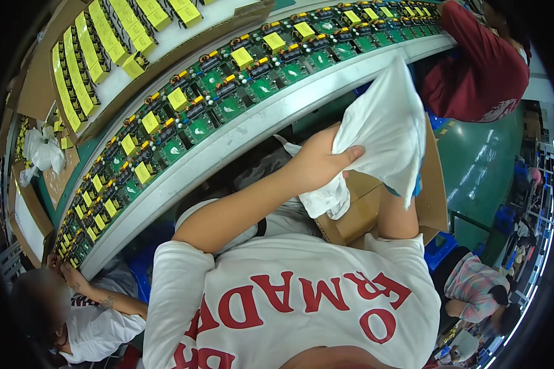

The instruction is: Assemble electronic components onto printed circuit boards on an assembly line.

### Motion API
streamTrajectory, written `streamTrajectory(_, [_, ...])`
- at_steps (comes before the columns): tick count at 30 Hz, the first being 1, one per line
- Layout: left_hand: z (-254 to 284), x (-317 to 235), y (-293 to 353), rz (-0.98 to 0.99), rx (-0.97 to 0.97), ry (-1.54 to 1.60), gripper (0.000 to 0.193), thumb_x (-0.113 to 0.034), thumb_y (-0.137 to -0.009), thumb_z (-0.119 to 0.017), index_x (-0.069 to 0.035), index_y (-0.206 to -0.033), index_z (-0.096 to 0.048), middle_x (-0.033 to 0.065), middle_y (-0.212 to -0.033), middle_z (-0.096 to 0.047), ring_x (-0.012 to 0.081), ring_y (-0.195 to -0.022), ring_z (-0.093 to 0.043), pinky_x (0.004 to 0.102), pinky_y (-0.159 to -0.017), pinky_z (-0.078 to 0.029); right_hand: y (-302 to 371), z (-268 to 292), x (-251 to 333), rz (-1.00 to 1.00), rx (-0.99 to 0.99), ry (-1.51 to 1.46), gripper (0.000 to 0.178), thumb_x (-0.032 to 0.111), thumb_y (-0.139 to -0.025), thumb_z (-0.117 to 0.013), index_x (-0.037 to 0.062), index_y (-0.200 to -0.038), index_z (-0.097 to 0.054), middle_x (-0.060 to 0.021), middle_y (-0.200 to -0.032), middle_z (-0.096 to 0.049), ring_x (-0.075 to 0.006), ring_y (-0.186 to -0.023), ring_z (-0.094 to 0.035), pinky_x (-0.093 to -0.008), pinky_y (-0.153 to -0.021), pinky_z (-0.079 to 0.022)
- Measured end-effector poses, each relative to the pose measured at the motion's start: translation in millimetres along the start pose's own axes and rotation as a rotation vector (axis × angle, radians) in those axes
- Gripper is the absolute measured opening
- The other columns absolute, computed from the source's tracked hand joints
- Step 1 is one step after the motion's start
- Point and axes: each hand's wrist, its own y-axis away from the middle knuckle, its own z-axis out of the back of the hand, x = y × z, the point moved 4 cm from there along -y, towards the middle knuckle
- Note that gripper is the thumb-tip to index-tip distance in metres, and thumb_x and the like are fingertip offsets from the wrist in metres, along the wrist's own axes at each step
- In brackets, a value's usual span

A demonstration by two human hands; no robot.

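My left hand (320,161) pinches a white cloth (385,126) between thumb and fingers, in front of my body. The cloth rises to a peak at the upper right, and a crumpled white part (327,200) hangs below my left hand. My right forearm (397,215) comes up behind the cloth. The right hand itself is hidden by it, so its fingers do not show. Something blue (418,186) shows at the right wrist by the cloth's edge. Under both arms stands an open cardboard box (436,184).
Beyond my hands a pale metal rail (277,107) edges a line of green circuit boards (229,109) with yellow parts. A cardboard tray (114,74) of yellow components lies at the far left. One person (480,67) sits far right, another (98,326) near left.
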Motion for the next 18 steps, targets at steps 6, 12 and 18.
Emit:
streamTrajectory(6, [-15.2, 10.3, -27.7, -0.062, -0.087, 0.089, 0.028, -0.02, -0.097, -0.063, 0.0, -0.115, -0.059, 0.004, -0.084, -0.063, 0.0112, -0.06, -0.058, 0.0285, -0.055, -0.048, -16.3, -41.6, -6.2, 0.034, 0.849, 0.484, 0.053, 0.037, -0.101, -0.046, 0.0028, -0.142, -0.04, -0.0244, -0.132, -0.05, -0.0269, -0.091, -0.065, -0.0335, -0.082, -0.053])
streamTrajectory(12, [-15.0, 12.7, -58.5, -0.036, -0.112, 0.06, 0.026, -0.02, -0.096, -0.062, -0.001, -0.114, -0.06, 0.0037, -0.083, -0.063, 0.0128, -0.063, -0.058, 0.0306, -0.056, -0.047, -57.0, -60.8, 19.6, -0.378, 1.086, 0.493, 0.055, 0.04, -0.096, -0.056, 0.0002, -0.135, -0.052, -0.0225, -0.114, -0.065, -0.0245, -0.075, -0.066, -0.0324, -0.066, -0.052])
streamTrajectory(18, [-17.3, 16.4, -84.0, 0.109, -0.073, 0.57, 0.031, -0.02, -0.093, -0.06, -0.003, -0.12, -0.058, 0.0048, -0.099, -0.065, 0.0128, -0.082, -0.061, 0.03, -0.072, -0.05, -84.0, -101.3, 26.8, 1.215, 0.3, 1.878, 0.04, 0.028, -0.086, -0.071, -0.0046, -0.109, -0.069, -0.0145, -0.086, -0.072, -0.0151, -0.07, -0.064, -0.0286, -0.064, -0.05])
